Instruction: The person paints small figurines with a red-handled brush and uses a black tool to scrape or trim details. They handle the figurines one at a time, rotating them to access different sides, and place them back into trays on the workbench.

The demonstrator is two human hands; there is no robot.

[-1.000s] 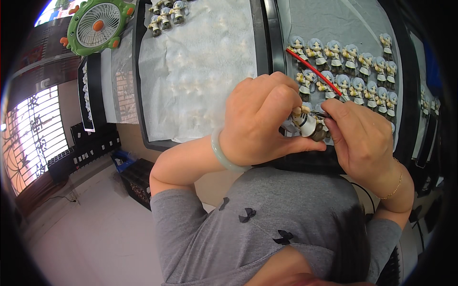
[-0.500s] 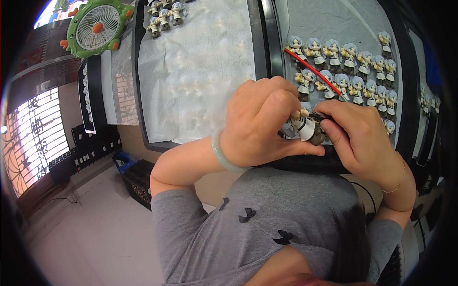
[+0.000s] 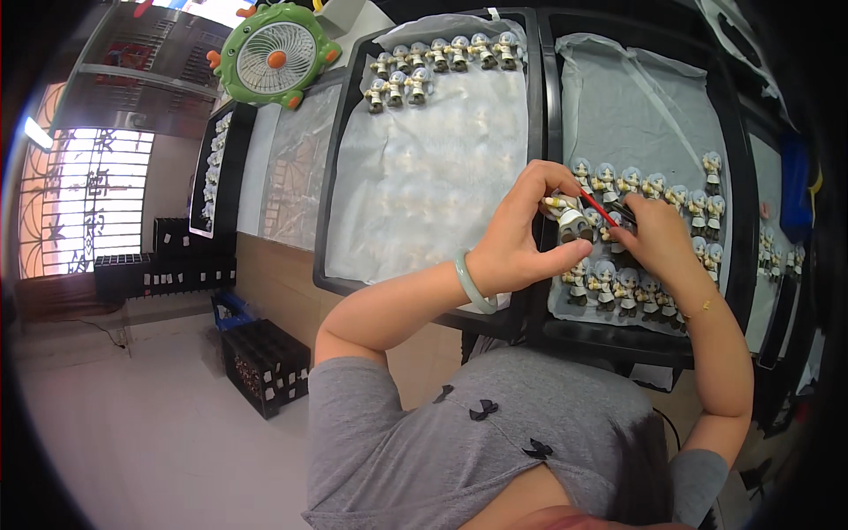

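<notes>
My left hand [image 3: 517,234] is closed on a small figurine [image 3: 570,223] with pale hair, a white outfit and dark feet, held slightly tilted above the right tray. The thumb is under its feet, and the fingers curl over its top. Just beside it, my right hand [image 3: 661,237] reaches over the rows of like figurines [image 3: 627,288]. Its thumb and fingers close around the lower end of a thin red stick [image 3: 597,208], which slants across the figurines. Something dark shows between those fingers; its kind is unclear.
On the left, a black tray [image 3: 340,281] lined with white sheet carries several figurines [image 3: 459,53] at its far end. The right tray [image 3: 618,352] has a grey liner [image 3: 632,106]. A green fan [image 3: 276,57] stands at the far left; black crates [image 3: 265,362] sit on the floor.
My right hand has moved away from the held figurine to the red stick. The left hand still grips the figurine, now farther over the tray. The whole view has shifted, showing more of both trays.
</notes>
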